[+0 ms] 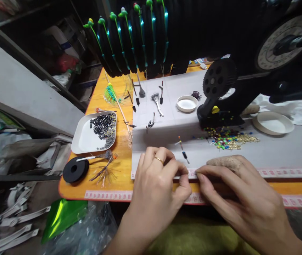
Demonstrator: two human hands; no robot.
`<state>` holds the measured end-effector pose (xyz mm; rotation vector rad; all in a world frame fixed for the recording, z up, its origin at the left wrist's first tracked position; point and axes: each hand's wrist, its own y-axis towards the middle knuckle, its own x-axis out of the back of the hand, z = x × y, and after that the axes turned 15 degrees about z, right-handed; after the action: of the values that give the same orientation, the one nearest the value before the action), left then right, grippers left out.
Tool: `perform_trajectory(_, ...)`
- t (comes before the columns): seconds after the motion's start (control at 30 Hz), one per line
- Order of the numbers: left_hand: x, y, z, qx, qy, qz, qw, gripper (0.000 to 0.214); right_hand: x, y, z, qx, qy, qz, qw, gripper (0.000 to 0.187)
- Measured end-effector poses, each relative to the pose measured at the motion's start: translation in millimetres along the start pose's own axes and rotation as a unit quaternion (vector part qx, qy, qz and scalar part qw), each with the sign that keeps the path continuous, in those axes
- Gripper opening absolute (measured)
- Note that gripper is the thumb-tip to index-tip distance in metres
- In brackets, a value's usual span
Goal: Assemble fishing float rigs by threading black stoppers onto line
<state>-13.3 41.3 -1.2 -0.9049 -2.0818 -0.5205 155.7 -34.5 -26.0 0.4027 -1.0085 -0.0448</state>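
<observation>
My left hand (160, 177), with a gold ring, is closed in a pinch over the front edge of the grey-white board (167, 129). Close beside it my right hand (242, 191) pinches with thumb and forefinger, a beige wrap on one finger. What the fingertips hold is too fine to make out; perhaps a thin line runs between them. Just beyond the fingertips is a small fishing-float fitting (183, 152) with an orange tip, brown stem and dark sleeve. Strips of pink-marked measuring tape (275, 173) run along the board's front edge, partly hidden by both hands.
A black machine with a gear (217, 78) and green-corded spools (132, 39) overhangs the back. Coloured beads (225, 138) lie right of centre. A white tray (80, 136) of black sleeves, a black spool (76, 170) and wire bundles sit left. Round white dishes (273, 124) stand behind.
</observation>
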Motion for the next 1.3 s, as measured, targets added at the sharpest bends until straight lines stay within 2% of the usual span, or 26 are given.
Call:
perform_trajectory(0.2,-3.6,8,-6,-0.004,-0.004,0.017,1.0,0.009,8,-5,-6,-0.003,-0.016,0.007,1.0,0.011)
perform_trajectory(0.57,-3.0,10,-4,0.019,-0.038,0.033,0.999,0.01,8,-6,-7,-0.013,-0.002,0.007,1.0,0.014)
perform_trajectory(1.1,-6.7,11,-1,0.003,-0.023,0.006,1.0,0.01,17,-13,-15,-0.042,-0.033,0.01,0.999,0.015)
perform_trajectory(1.3,-4.8,11,-1,0.01,-0.023,0.019,0.999,0.01,19,-15,-16,-0.045,-0.031,0.006,0.998,0.015)
